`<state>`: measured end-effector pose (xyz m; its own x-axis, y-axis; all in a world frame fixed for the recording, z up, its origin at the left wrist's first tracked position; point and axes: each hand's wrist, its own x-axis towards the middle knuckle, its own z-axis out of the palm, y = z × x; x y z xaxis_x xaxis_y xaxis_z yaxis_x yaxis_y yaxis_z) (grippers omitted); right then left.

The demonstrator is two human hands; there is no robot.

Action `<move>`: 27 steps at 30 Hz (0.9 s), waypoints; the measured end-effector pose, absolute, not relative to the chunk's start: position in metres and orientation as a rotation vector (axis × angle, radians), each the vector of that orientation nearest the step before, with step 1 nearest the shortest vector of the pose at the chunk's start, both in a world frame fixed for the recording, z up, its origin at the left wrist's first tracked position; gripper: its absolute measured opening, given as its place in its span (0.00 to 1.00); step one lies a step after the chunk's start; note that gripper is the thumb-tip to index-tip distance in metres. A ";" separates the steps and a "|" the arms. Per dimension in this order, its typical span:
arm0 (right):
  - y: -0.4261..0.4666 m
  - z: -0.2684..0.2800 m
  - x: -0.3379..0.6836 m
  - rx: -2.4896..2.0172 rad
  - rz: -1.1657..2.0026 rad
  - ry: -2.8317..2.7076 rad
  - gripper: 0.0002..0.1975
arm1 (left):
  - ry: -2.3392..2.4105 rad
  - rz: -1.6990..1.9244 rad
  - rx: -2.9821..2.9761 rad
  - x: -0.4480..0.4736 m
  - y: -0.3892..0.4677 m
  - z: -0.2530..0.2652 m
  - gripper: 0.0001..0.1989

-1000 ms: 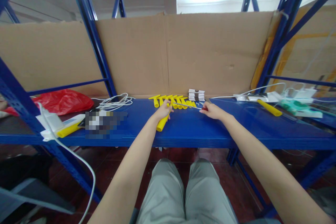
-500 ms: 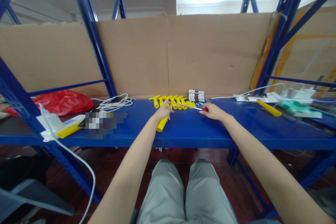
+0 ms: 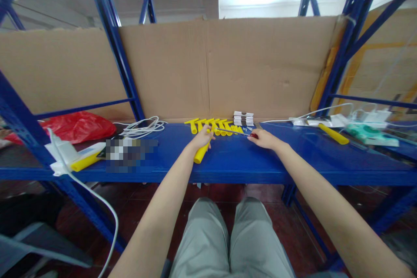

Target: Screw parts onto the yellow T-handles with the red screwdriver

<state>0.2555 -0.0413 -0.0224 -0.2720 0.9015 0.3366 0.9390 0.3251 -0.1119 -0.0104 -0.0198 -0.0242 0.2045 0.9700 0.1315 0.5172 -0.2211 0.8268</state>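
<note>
Yellow handle (image 3: 201, 154): just below frame centre, gripped in left hand (image 3: 202, 139). Probably light, stiff, smooth enough to slip; best held round shaft, fingers clear of screwdriver (image 3: 237, 132) tip. Right hand (image 3: 263, 138) closed on screwdriver's red grip.

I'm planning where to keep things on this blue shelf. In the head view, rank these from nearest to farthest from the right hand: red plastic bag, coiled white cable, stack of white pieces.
From the right hand:
1. Stack of white pieces: just behind, slightly left.
2. Coiled white cable: left, past the left hand.
3. Red plastic bag: farther left.
</note>
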 end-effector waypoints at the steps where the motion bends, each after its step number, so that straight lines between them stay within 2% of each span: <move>1: -0.041 -0.022 0.256 -1.627 -0.170 -2.261 0.08 | 1.385 0.896 1.839 -0.010 -0.020 -0.024 0.08; 27: -0.028 -0.033 0.270 -1.659 -0.151 -2.262 0.05 | 1.377 0.884 1.824 -0.010 -0.021 -0.023 0.13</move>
